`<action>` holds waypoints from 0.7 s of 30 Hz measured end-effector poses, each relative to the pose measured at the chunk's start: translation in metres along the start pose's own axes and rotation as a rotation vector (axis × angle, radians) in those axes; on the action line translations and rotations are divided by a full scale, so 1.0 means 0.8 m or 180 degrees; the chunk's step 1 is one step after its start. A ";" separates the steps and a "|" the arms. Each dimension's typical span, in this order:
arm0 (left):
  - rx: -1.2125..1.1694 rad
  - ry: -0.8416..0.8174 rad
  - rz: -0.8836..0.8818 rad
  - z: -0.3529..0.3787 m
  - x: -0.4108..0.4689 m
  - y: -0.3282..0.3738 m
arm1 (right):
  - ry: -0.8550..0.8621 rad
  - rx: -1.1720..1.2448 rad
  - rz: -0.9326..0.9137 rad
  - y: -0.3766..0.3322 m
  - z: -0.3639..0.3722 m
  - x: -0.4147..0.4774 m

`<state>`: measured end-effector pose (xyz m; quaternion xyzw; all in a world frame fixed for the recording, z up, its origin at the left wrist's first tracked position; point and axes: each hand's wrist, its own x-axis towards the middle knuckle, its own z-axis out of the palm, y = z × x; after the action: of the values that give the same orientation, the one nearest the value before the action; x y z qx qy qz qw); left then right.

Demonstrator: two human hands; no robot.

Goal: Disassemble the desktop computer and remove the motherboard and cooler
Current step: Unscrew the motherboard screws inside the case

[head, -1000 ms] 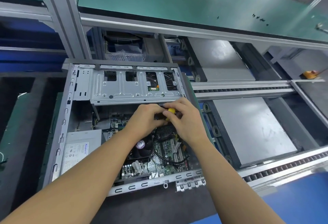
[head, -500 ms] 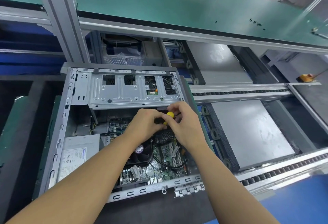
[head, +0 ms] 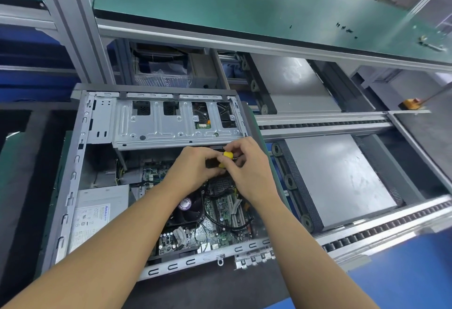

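An open grey desktop case (head: 73,169) lies on its side in front of me. Inside it sits the green motherboard (head: 220,225) with a black cooler fan (head: 190,211) partly under my left forearm. A screwdriver with a yellow-and-black handle (head: 227,156) stands over the board just below the silver drive cage (head: 171,122). My left hand (head: 195,171) grips the black part of the handle. My right hand (head: 249,169) pinches the yellow top with curled fingers. The tip is hidden behind my hands.
A grey power supply (head: 97,215) fills the case's left side. A roller conveyor with grey pallets (head: 337,181) runs to the right. A green shelf (head: 244,3) overhead carries several small black screws (head: 344,28). An orange object (head: 412,104) lies far right.
Both hands stay together on the screwdriver handle at the same spot in the case; the fingers shift slightly around it. My head view has drifted a little.
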<state>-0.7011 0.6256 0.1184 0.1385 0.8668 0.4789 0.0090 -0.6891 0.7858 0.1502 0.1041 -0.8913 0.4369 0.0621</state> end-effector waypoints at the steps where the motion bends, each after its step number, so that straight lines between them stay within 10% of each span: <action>1: -0.0062 -0.0048 -0.0016 0.000 0.000 0.000 | -0.0019 0.0080 0.0078 -0.001 -0.001 -0.001; 21: 0.0123 -0.0170 -0.0105 -0.003 0.000 -0.002 | -0.0308 0.0098 -0.0170 0.001 -0.009 -0.003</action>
<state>-0.7020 0.6229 0.1184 0.1371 0.8775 0.4580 0.0373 -0.6867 0.7921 0.1538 0.1498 -0.8833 0.4432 0.0288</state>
